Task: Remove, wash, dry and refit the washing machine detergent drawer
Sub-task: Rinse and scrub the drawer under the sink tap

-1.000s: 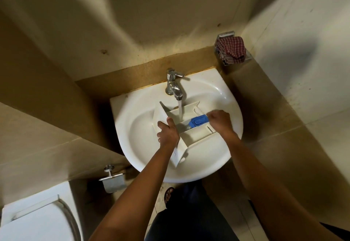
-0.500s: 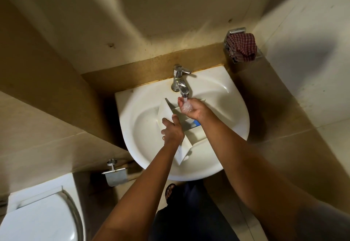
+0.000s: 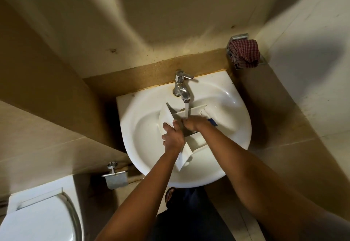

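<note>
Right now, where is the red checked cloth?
In the head view, upper right: the red checked cloth sits bunched in a metal holder, up and right of the sink.

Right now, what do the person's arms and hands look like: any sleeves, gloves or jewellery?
Both forearms are bare; no sleeve shows. The left hand and right hand wear no gloves. What looks like a ring sits on a left finger. No watch or bracelet shows.

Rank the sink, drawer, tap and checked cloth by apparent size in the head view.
1. sink
2. drawer, partly covered
3. checked cloth
4. tap, about as tall as the cloth but much slimmer; wide-angle distortion makes this last pair less sure.
</note>
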Available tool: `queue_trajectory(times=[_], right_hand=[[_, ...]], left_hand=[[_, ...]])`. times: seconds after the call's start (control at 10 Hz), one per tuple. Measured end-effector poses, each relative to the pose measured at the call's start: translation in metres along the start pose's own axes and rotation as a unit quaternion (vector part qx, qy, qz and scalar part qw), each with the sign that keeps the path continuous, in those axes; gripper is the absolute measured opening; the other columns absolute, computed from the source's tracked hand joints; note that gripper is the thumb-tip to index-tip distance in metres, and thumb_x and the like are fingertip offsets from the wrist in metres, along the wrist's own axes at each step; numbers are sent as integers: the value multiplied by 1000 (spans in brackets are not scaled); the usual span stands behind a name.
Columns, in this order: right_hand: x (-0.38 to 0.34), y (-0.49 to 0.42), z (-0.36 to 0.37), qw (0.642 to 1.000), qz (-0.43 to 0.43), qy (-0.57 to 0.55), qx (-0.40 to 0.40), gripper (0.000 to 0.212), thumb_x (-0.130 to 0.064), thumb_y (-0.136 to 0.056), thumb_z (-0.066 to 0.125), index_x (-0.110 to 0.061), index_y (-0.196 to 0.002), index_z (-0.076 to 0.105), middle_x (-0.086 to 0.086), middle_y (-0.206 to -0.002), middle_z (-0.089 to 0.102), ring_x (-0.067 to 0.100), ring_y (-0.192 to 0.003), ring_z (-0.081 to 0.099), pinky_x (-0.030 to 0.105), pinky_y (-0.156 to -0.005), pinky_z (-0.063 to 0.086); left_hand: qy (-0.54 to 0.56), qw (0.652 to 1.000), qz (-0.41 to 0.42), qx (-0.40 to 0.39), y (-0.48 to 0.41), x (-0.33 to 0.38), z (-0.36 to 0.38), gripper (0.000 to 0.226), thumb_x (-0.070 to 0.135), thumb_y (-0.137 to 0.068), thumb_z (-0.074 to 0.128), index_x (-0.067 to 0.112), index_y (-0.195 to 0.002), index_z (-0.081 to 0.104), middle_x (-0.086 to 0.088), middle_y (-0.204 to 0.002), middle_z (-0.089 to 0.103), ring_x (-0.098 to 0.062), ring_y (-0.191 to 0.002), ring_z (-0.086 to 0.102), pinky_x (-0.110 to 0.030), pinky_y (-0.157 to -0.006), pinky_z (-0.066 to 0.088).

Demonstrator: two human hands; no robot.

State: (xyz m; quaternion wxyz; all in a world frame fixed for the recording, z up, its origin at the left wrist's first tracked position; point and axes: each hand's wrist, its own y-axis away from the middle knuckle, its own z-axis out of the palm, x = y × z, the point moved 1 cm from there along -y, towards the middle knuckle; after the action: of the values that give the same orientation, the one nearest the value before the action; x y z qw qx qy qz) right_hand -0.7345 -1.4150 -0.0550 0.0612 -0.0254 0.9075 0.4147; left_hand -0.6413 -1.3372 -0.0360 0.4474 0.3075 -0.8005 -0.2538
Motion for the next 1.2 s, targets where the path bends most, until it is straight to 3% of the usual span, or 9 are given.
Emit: queue_trajectory(times=[0.2,0.3,0.4,0.5,0.7,0.8,1.0,1.1,1.2], right_hand=[[-1,5,7,985,-132,-114,5,28,-36,-96,42,-16,-89,59,8,-98,63,26,-94,60,33,-76,45],[27,4,-1,987,-99,-125,27,36,-41,-98,35,-20,-90,64,8,-100,64,29,-97,59,32,-72,41],[36,-7,-7,1000,22,-2,21,56,-53,-95,30,-16,-126,58,13,-134,55,31,-121,51,34,-91,38],[16,-10,-7,997,30,-35,-58,65,-55,-92,34,-17,-143,41,11,-150,38,32,-132,41,37,-104,36],[-2,10,2,982,-144,-115,-50,29,-35,-97,37,-21,-83,59,-2,-89,61,21,-89,56,26,-70,39],[10,10,-10,974,-122,-189,-34,41,-44,-100,34,-18,-105,65,5,-112,63,18,-97,55,29,-78,39],[-4,-2,-15,997,-57,-48,-13,39,-35,-97,42,-9,-119,60,11,-124,60,29,-108,56,34,-86,45],[-10,6,-18,986,-113,-109,-55,22,-25,-93,45,-16,-78,59,0,-84,59,20,-86,56,25,-63,38],[0,7,-18,954,-117,-277,-23,24,-15,-89,51,-15,-65,55,-1,-66,54,14,-67,52,23,-59,40]], left_hand=[[84,996,-14,12,4,-1,-1,60,51,-100,21,14,-148,21,-27,-140,39,-45,-125,42,-49,-102,35],[80,997,-1,19,4,-1,0,58,50,-100,24,14,-146,26,-24,-137,44,-43,-123,45,-47,-100,38],[78,997,5,30,3,-2,1,59,52,-100,24,15,-145,28,-23,-135,46,-43,-121,47,-47,-100,40],[79,996,4,31,2,-2,1,59,52,-99,23,14,-144,27,-22,-136,46,-42,-122,46,-48,-101,39],[110,993,-22,44,5,0,3,58,52,-99,24,17,-145,27,-25,-138,42,-43,-123,44,-47,-99,37],[104,993,-28,46,5,2,5,57,51,-101,22,14,-145,25,-27,-139,39,-45,-123,41,-48,-101,35],[70,996,-4,51,7,0,2,58,51,-100,23,14,-144,29,-24,-137,42,-43,-123,44,-46,-100,38],[41,998,-12,41,12,4,-2,53,43,-102,24,15,-147,26,-23,-144,35,-43,-126,41,-47,-103,36],[-88,995,29,24,13,5,-1,50,21,-104,27,13,-152,15,-23,-152,18,-44,-122,41,-47,-101,38]])
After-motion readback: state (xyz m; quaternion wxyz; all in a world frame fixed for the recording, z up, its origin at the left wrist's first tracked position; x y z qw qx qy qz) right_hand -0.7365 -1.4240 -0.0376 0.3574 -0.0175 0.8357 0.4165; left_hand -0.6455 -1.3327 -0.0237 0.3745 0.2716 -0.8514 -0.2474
